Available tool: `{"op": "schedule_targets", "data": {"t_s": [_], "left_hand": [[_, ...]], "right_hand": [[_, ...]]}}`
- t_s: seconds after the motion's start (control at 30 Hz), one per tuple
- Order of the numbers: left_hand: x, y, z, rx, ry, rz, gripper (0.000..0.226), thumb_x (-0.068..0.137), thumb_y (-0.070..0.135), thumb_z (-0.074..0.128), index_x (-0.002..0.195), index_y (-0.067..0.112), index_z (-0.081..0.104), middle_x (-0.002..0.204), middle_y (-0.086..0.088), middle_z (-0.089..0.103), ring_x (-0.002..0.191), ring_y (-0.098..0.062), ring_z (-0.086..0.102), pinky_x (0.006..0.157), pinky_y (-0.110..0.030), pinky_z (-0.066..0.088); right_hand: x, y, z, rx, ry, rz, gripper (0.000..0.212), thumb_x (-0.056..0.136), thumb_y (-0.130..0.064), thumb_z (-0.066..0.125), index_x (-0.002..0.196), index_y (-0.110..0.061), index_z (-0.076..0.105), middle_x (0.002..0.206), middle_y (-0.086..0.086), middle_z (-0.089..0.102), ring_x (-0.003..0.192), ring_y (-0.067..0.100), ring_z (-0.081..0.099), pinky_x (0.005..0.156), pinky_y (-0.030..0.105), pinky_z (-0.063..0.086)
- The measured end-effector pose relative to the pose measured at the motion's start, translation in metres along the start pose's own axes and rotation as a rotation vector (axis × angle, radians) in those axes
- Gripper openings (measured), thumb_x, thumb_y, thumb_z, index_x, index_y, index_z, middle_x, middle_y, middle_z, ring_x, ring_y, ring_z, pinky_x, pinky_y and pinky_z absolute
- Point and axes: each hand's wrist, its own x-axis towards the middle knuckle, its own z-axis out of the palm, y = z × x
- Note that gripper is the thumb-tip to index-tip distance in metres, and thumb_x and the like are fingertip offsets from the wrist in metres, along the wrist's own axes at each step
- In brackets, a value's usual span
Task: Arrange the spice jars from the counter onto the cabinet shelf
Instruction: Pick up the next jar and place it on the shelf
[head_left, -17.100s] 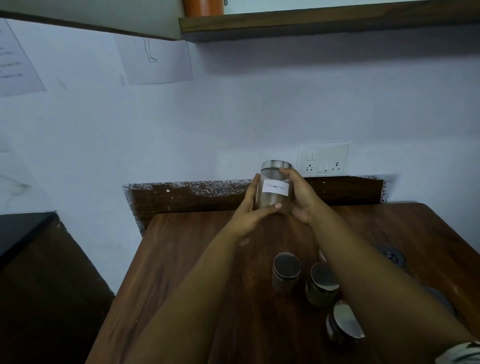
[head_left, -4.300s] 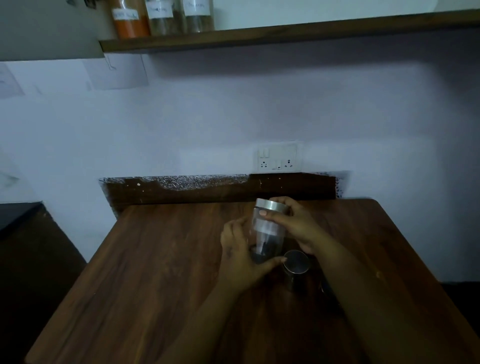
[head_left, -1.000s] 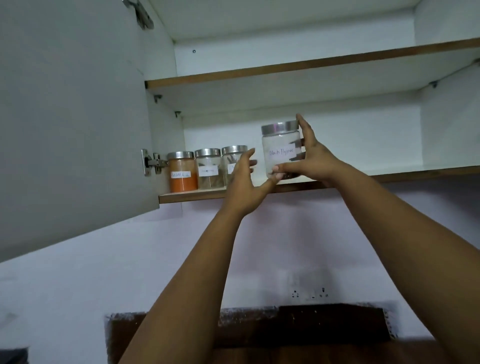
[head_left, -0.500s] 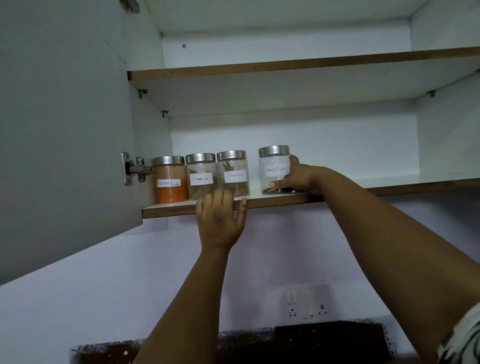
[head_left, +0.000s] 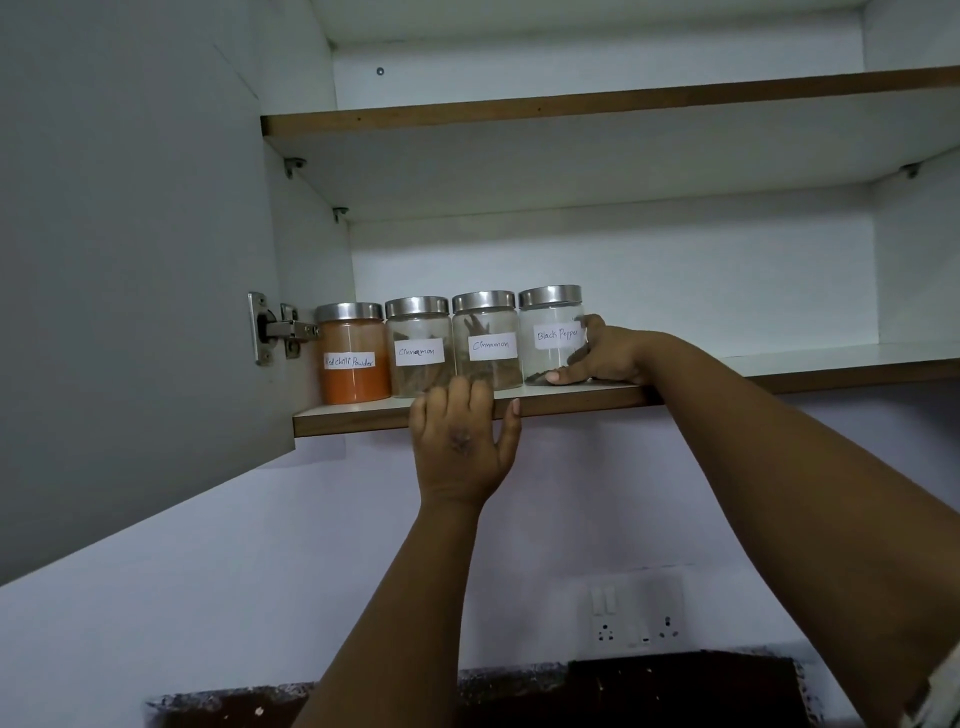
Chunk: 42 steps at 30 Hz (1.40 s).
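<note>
Several steel-lidded glass jars stand in a row on the lower cabinet shelf (head_left: 779, 382). From the left: an orange Red Chilli Powder jar (head_left: 353, 358), two Cinnamon jars (head_left: 420, 348) (head_left: 485, 340), and a Black Pepper jar (head_left: 549, 332). My right hand (head_left: 605, 358) wraps the right side and base of the Black Pepper jar, which rests on the shelf against the second Cinnamon jar. My left hand (head_left: 465, 441) lies open against the shelf's front edge, fingertips in front of the Cinnamon jars, holding nothing.
The cabinet door (head_left: 130, 260) hangs open at the left with its hinge (head_left: 275, 330) beside the chilli jar. An upper shelf (head_left: 623, 104) sits above. The lower shelf runs on to the right of the jars. A wall socket (head_left: 636, 610) sits below.
My right hand has slid the Black Pepper jar left until it sits against the second Cinnamon jar. The left hand stays at the shelf edge.
</note>
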Motion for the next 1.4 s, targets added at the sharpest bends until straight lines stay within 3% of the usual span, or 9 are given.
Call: {"op": "schedule_targets", "data": {"t_s": [0.1, 0.33, 0.5, 0.73, 1.03, 1.2, 1.4], "left_hand": [[0.000, 0.000, -0.001, 0.001, -0.002, 0.002, 0.035, 0.094, 0.042, 0.043, 0.083, 0.013, 0.059, 0.079, -0.004, 0.055, 0.073, -0.022, 0.051, 0.078, -0.033, 0.035], [-0.001, 0.000, -0.001, -0.009, -0.016, -0.003, 0.033, 0.094, 0.041, 0.044, 0.086, 0.013, 0.059, 0.081, -0.004, 0.056, 0.076, -0.022, 0.053, 0.079, -0.033, 0.035], [-0.001, 0.001, -0.001, -0.008, -0.027, -0.011, 0.034, 0.094, 0.042, 0.043, 0.087, 0.013, 0.060, 0.083, -0.004, 0.056, 0.077, -0.022, 0.053, 0.081, -0.033, 0.037], [0.000, 0.002, -0.002, 0.001, -0.022, -0.012, 0.035, 0.094, 0.042, 0.041, 0.086, 0.013, 0.060, 0.082, -0.004, 0.057, 0.077, -0.021, 0.053, 0.081, -0.032, 0.034], [0.000, 0.001, -0.001, -0.004, -0.018, -0.011, 0.034, 0.094, 0.041, 0.044, 0.086, 0.013, 0.060, 0.082, -0.004, 0.057, 0.077, -0.022, 0.053, 0.081, -0.033, 0.035], [0.000, 0.001, -0.001, 0.000, -0.029, -0.009, 0.033, 0.094, 0.041, 0.044, 0.086, 0.013, 0.059, 0.082, -0.005, 0.056, 0.076, -0.022, 0.053, 0.080, -0.033, 0.037], [0.001, 0.000, -0.002, -0.004, -0.027, -0.001, 0.032, 0.094, 0.041, 0.044, 0.085, 0.013, 0.058, 0.081, -0.004, 0.056, 0.076, -0.022, 0.052, 0.078, -0.034, 0.036]], "right_hand": [[0.000, 0.000, 0.000, 0.001, 0.001, 0.005, 0.113, 0.072, -0.031, 0.085, 0.153, -0.014, 0.008, 0.141, 0.007, 0.047, 0.129, 0.025, 0.045, 0.106, 0.032, 0.038], [-0.002, 0.001, 0.000, -0.008, 0.010, -0.007, 0.112, 0.073, -0.032, 0.084, 0.153, -0.013, 0.008, 0.140, 0.008, 0.048, 0.128, 0.026, 0.046, 0.106, 0.034, 0.038], [-0.005, -0.001, 0.000, 0.006, 0.028, -0.001, 0.106, 0.075, -0.028, 0.083, 0.152, -0.011, 0.012, 0.142, 0.006, 0.044, 0.122, 0.021, 0.045, 0.093, 0.027, 0.037], [-0.005, -0.001, 0.001, -0.024, 0.034, -0.005, 0.113, 0.069, -0.037, 0.086, 0.152, -0.011, 0.012, 0.145, 0.006, 0.042, 0.132, 0.026, 0.042, 0.110, 0.036, 0.036], [-0.005, -0.001, 0.000, -0.080, 0.036, -0.016, 0.107, 0.071, -0.039, 0.084, 0.150, -0.011, 0.019, 0.149, 0.005, 0.035, 0.134, 0.026, 0.041, 0.110, 0.036, 0.036], [-0.005, -0.002, 0.000, -0.058, 0.025, 0.013, 0.105, 0.071, -0.035, 0.084, 0.149, -0.009, 0.018, 0.144, 0.008, 0.044, 0.131, 0.027, 0.044, 0.103, 0.032, 0.037], [-0.010, -0.004, -0.002, -0.099, 0.023, 0.074, 0.120, 0.065, -0.045, 0.086, 0.151, -0.008, 0.009, 0.145, 0.009, 0.044, 0.131, 0.028, 0.043, 0.107, 0.038, 0.039]]}}
